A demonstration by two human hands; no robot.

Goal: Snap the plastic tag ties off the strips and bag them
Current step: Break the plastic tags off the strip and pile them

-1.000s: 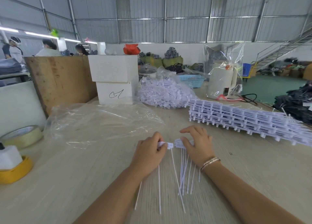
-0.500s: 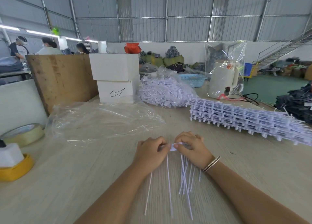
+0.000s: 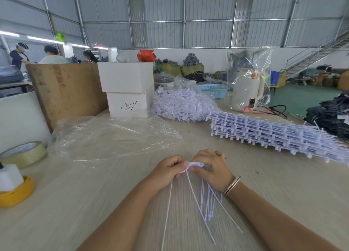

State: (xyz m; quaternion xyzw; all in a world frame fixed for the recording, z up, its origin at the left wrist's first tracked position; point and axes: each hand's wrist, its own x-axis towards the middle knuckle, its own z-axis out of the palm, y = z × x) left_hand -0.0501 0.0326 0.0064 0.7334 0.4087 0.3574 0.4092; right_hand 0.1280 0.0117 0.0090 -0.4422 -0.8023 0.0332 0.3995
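Both hands meet at the near centre of the worktop (image 3: 75,203). The left hand (image 3: 166,170) and right hand (image 3: 211,168) each pinch the head end of a strip of tag ties (image 3: 194,164), thumbs close together, presumably to bend one tie off. The loose tails hang toward 6 o'clock. An open clear plastic bag (image 3: 113,137) lies at 10 o'clock, within reach for bagging. Stacked uncut strips (image 3: 273,133) wait at 2 o'clock.
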